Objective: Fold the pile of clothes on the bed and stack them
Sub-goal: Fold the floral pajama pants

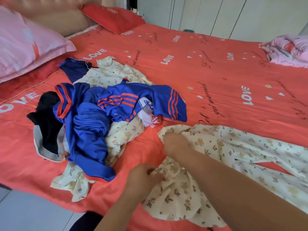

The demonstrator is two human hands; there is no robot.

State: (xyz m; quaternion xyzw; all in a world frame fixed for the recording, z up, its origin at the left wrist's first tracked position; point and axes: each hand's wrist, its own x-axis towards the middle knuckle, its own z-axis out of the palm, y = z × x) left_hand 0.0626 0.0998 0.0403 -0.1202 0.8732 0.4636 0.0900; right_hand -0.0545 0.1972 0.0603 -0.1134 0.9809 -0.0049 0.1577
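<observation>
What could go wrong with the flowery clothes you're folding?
The flowery garment is bunched at the left hand, so creases might get folded in. Its near end lies by the bed edge and might slip to the floor. The blue jersey drapes over another flowery piece; tugging one could drag both.

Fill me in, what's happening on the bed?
A person is working on a cream floral garment laid out on the red bed. The left hand pinches its near edge; the right hand is on it, too blurred to read. The pile of blue, black and floral clothes lies unfolded beside it.
</observation>
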